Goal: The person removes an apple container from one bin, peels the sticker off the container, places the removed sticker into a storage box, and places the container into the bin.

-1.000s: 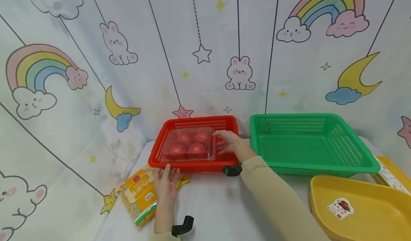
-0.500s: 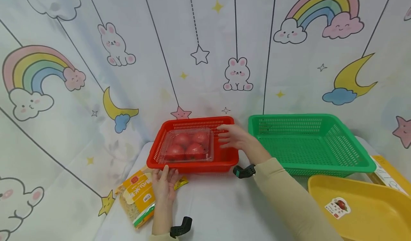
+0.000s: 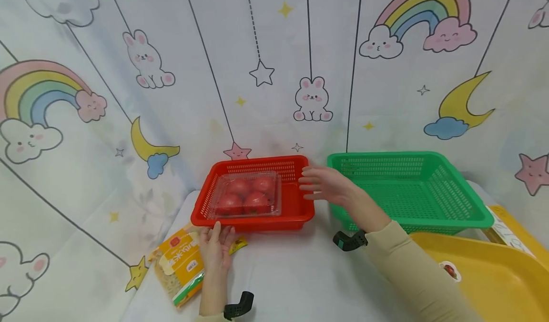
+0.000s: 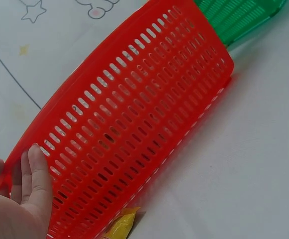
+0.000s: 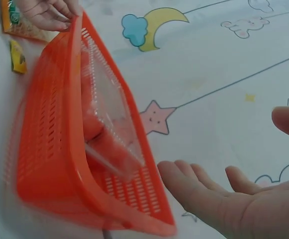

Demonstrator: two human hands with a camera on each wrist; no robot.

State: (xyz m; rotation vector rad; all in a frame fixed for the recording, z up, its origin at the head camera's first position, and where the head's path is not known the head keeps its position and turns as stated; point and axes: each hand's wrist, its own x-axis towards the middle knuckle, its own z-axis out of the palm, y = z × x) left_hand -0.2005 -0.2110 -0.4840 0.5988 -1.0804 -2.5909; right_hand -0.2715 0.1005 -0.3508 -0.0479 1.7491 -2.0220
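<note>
In the head view, my left hand point(image 3: 216, 250) is at the front left rim of a red plastic basket point(image 3: 296, 224). Its fingers hold the basket at that rim, as the left wrist view shows from below. Inside the basket lies a clear plastic clamshell box point(image 3: 276, 193) with several red, round fruits point(image 3: 257, 200) in it. My right hand point(image 3: 328, 184) hovers over the gap by the basket's right end, fingers spread and holding nothing. The right wrist view shows those fingers point(image 5: 184, 189) apart from the basket wall.
A green basket point(image 3: 381, 157) stands to the right, behind a yellow tray point(image 3: 493, 274) with a sticker. An orange food bag point(image 3: 180, 265) lies at left, beside a small yellow packet point(image 3: 238, 245). A patterned cloth point(image 3: 266, 112) hangs behind.
My right hand has left the clamshell box's right edge and moved right, out of the red basket. The left hand has stayed at the rim. The view has turned slightly right.
</note>
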